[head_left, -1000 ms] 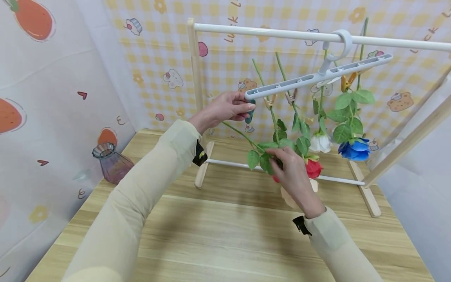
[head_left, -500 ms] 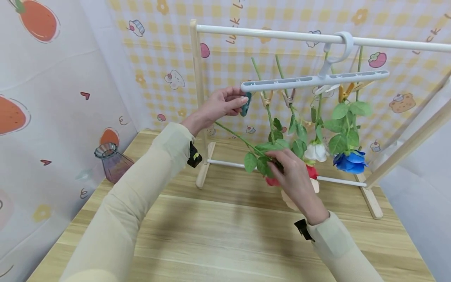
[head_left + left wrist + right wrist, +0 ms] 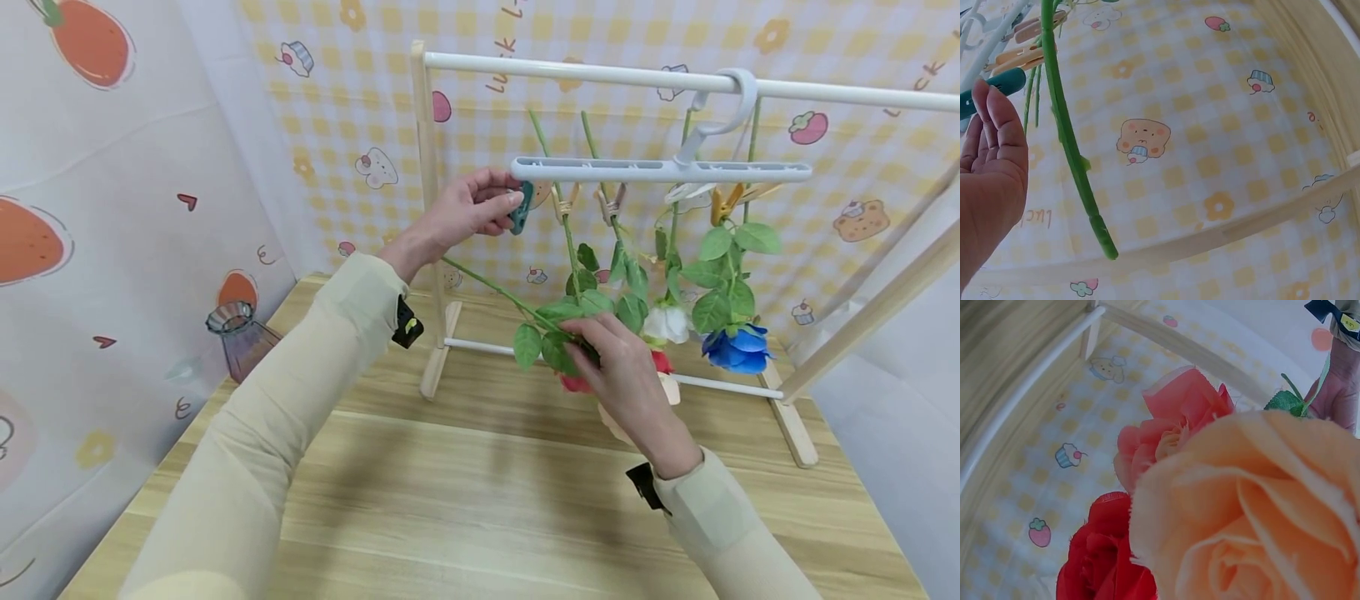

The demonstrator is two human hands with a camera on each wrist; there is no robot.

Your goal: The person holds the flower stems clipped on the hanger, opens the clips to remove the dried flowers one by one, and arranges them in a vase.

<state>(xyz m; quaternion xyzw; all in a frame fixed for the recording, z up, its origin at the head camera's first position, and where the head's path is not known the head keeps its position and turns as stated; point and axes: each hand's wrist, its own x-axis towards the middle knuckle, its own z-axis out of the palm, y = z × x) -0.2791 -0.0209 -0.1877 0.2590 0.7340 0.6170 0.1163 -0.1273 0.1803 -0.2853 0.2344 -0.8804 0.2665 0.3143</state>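
My left hand (image 3: 468,212) pinches a teal clothespin (image 3: 522,210) at the left end of a pale grey hanger (image 3: 600,171). With the fingers of my right hand (image 3: 618,367) I grip an artificial peach rose (image 3: 1254,506) by its leafy part, bloom downward. Its bare green stem (image 3: 487,285) slants up to the left, and its end (image 3: 1107,244) is free below my left hand in the left wrist view. Clothespins hold other roses upside down: a pink rose (image 3: 1169,428), a red rose (image 3: 1100,550), a white rose (image 3: 667,323) and a blue rose (image 3: 737,348).
The hanger hooks over the white bar (image 3: 570,71) of a wooden-legged rack. A ribbed glass vase (image 3: 238,337) stands at the left on the wood-grain table (image 3: 450,500). Patterned cloth (image 3: 337,125) covers the walls behind and to the left.
My left hand has risen and shifted slightly left with the clothespin, so the tilted hanger is now about level. The hanging blue and white roses have dropped lower. My right hand still grips the peach rose.
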